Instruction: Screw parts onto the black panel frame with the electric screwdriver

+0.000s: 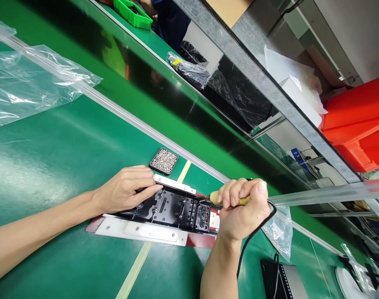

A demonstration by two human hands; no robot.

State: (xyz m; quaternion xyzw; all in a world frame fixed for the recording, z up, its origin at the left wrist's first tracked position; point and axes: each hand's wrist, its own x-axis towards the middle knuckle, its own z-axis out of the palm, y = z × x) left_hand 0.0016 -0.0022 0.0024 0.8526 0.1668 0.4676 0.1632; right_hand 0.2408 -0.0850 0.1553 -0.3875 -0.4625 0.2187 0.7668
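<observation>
A long black plastic housing (169, 207) lies in a fixture with white side blocks (142, 230) on a red base. My left hand (127, 189) is over its left end, thumb inside the far wall and fingers closed over the edge and white block. In my right hand (243, 207) is a corded soldering iron (214, 198), its yellow handle wrapped by my fingers. The metal tip points left at the housing's far wall; whether it touches is too small to tell. Just behind the fixture sits a small square black tray (163, 161) full of tiny metal parts.
Clear plastic bags (36, 83) lie at the left, another (279, 232) at the right. The iron's black cord (248, 241) hangs past my right wrist. A black and grey box (282, 278) stands at the lower right, red bins (360, 120) beyond the metal rail. Someone in dark clothing is across the bench.
</observation>
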